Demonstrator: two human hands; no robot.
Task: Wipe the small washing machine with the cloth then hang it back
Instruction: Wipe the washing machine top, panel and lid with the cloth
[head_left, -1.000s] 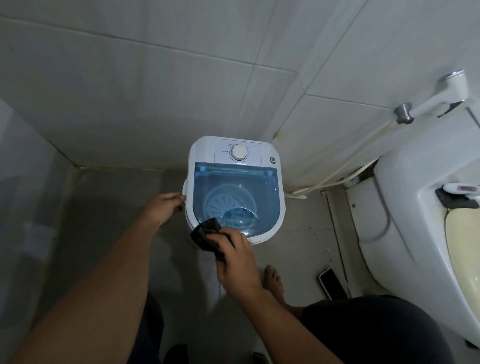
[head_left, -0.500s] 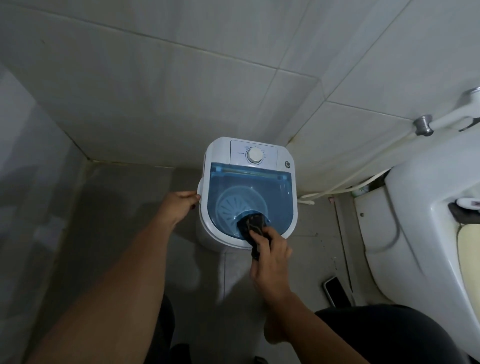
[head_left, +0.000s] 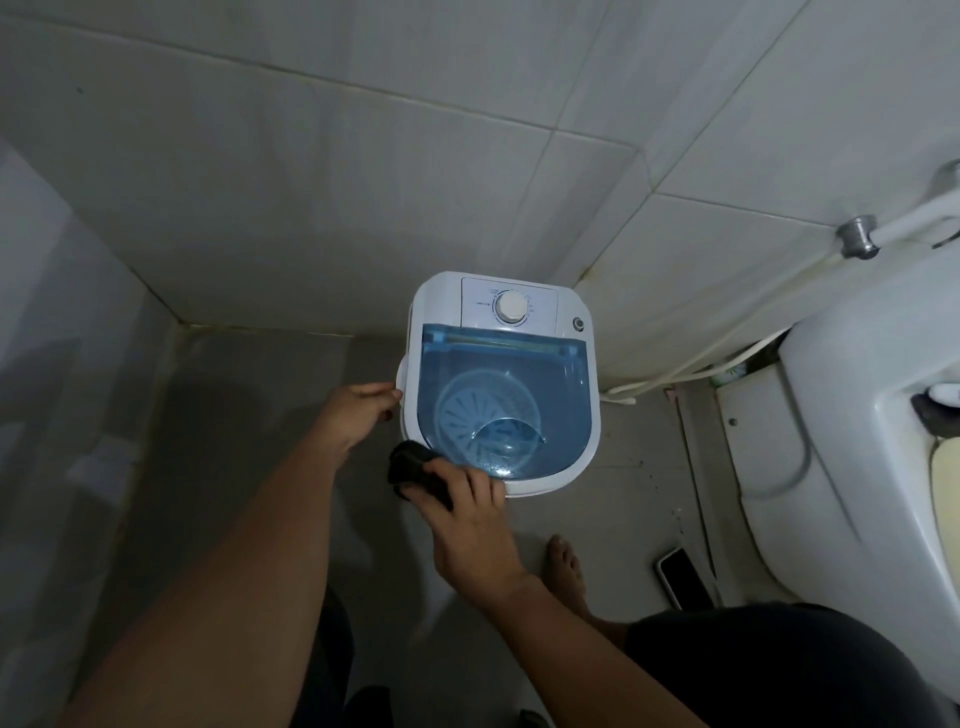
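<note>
A person stands over a small white washer (head_left: 503, 384) set on the floor (head_left: 249, 415) in the corner of a tiled bathroom, seen from a head-worn camera looking down. The right hand (head_left: 470, 512) presses a dark cloth (head_left: 415, 467) against the near left corner of the machine, where the rim meets the blue see-through lid (head_left: 519, 374); the fingers are curled over the bunched cloth, gripping it, with part of it sticking out to the left of the knuckles. The left hand (head_left: 358, 408) rests against the machine's left side, fingertips touching the rounded white handle there; the fingers are loosely bent and hold nothing. The lid lies shut, and through it the ribbed tub bottom shows. Behind the lid, on the white control panel, sits a round dial (head_left: 511, 307), with a small round fitting (head_left: 578, 324) at the far right corner. A white hose (head_left: 691, 366) runs along the wall foot from just right of the washer toward a toilet (head_left: 852, 426) at the right edge of the view. A phone (head_left: 683, 577) lies on the floor beside the toilet base, and a bare foot (head_left: 566, 569) stands between phone and right forearm. Dark shorts (head_left: 769, 670) fill the lower right corner
</note>
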